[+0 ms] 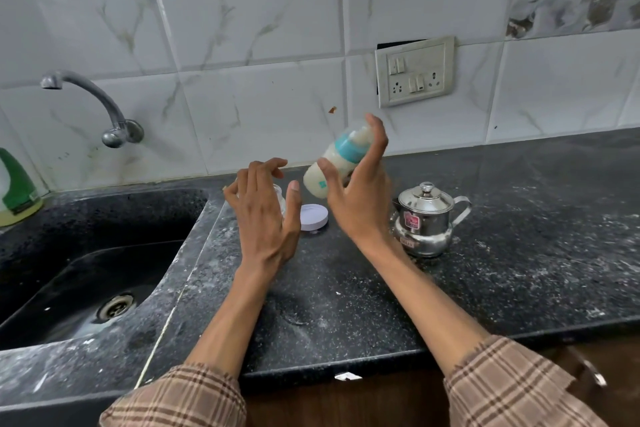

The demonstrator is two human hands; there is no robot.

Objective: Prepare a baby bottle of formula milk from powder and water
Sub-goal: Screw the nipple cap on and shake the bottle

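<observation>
Fingers of the right hand point(360, 191) curl round the baby bottle point(334, 163), thumb low on its body and fingertip on the clear cap, holding it tilted above the dark countertop point(346, 305). Milky formula fills it under the teal collar. Beside it, the left hand point(265, 211) hovers with fingers spread, holding nothing, in front of a small jar point(278, 199) whose white lid point(313, 217) lies alongside. Judging by the loose, stretched hold, shaking could fling the bottle against the steel kettle point(424, 218) or leak formula.
</observation>
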